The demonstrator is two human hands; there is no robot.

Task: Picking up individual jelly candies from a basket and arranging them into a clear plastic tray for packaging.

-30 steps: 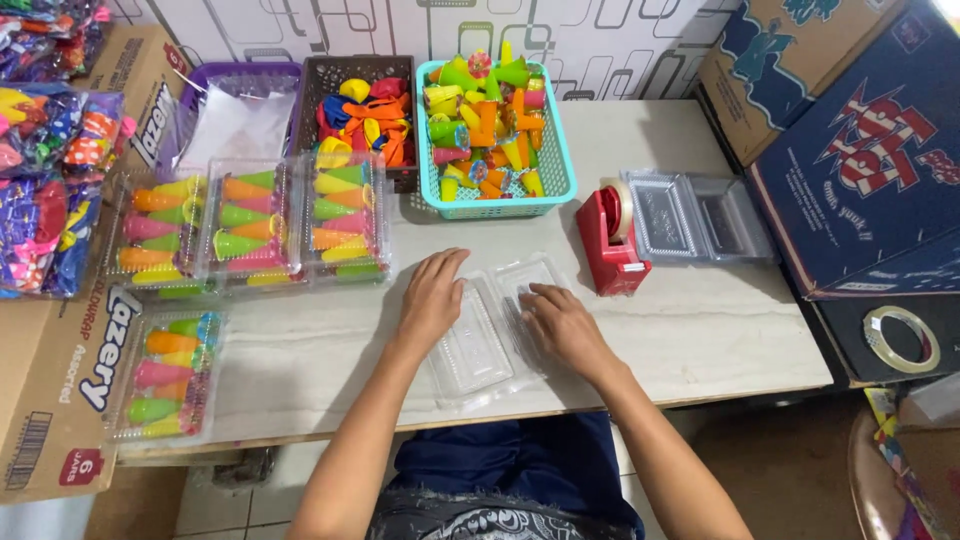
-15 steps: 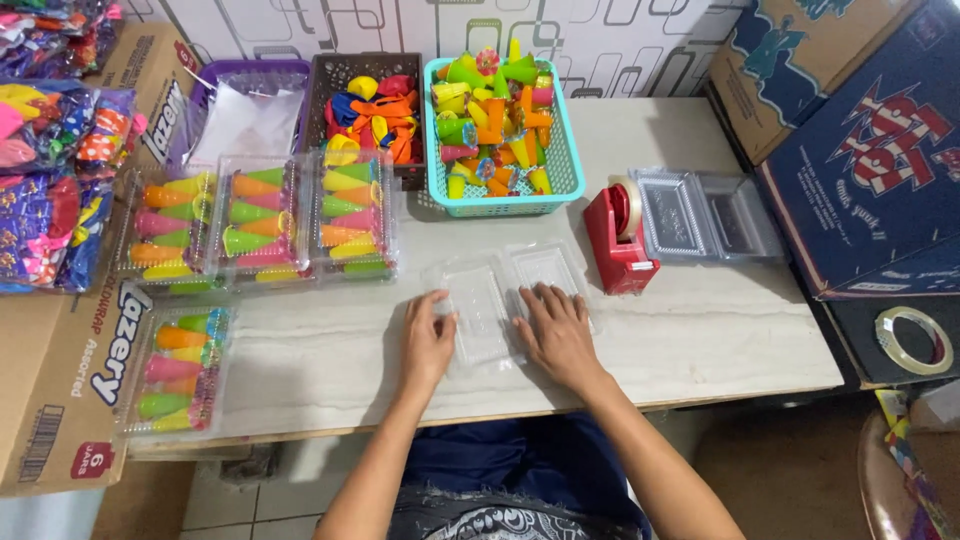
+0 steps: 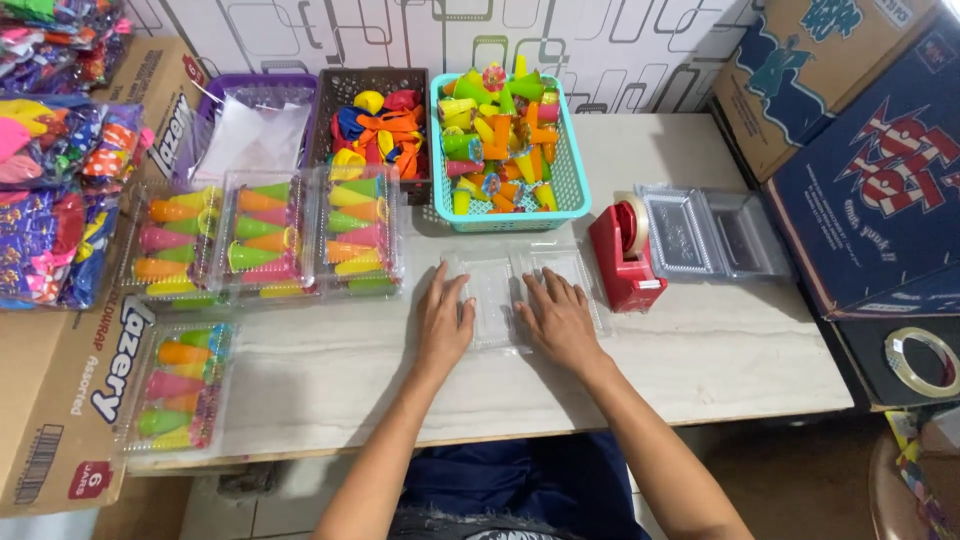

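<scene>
Clear plastic clamshell tray [image 3: 505,285], opened flat, is lying on the pale tabletop [image 3: 700,350] right in front of us, between the red tape dispenser [image 3: 625,255] and a row of filled packs. We are resting our left hand [image 3: 443,320] flat on its left half, fingers together and extended. Our right hand [image 3: 560,320] is lying flat on its right half, fingers slightly spread. Neither hand is pinching anything.

Three clear packs of coloured cones [image 3: 265,240] are sitting side by side to the left, showing orange, pink, green and yellow. A fourth filled pack [image 3: 175,395] is lying nearer us, at the left edge. Behind them, a purple basket [image 3: 245,125] is holding something white and crumpled that we are unable to identify. A brown basket [image 3: 380,125] is holding bright balloons, and a teal basket [image 3: 505,140] is holding small colourful toys. A stack of empty clear trays [image 3: 705,235] is sitting just beside the dispenser.

A brown cardboard box [image 3: 75,400] with blue lettering and a red label is being cut off at the left, with bags of balloons [image 3: 50,180] on top. Dark blue printed cartons [image 3: 870,170] are filling the right side, partly out of view. A tape roll [image 3: 922,360] is showing at the right edge.
</scene>
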